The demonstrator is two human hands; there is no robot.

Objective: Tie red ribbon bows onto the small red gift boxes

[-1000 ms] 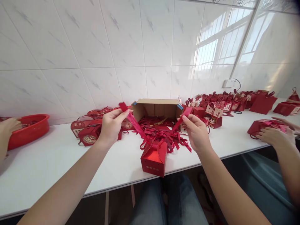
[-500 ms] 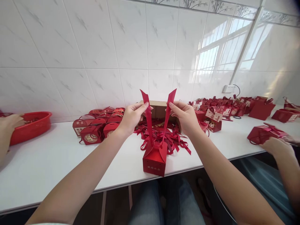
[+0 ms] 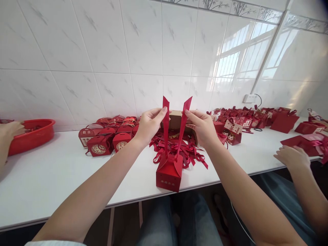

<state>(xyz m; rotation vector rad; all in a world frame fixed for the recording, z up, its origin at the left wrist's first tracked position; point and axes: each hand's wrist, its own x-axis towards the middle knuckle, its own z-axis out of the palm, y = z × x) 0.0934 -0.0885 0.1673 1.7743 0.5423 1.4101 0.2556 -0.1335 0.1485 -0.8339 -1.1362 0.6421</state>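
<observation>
Front box (image 3: 169, 172) bears lettering (image 3: 167, 183); rounded box (image 3: 85, 135), 歡喜.

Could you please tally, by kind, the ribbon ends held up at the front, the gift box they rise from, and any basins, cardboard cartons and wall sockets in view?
Ribbon ends: 2
Red gift box below them: 1
Red basin: 1
Cardboard carton: 1
Wall socket: 1
Total: 6

white table (image 3: 64, 167) here: red basin (image 3: 36, 140) far left, patterned red boxes (image 3: 104, 141) next, cardboard box (image 3: 176, 119) mid-back, ribbons (image 3: 191, 155) heaped in front, small red box (image 3: 167, 179) by front edge, gift boxes (image 3: 256, 117) right.
</observation>
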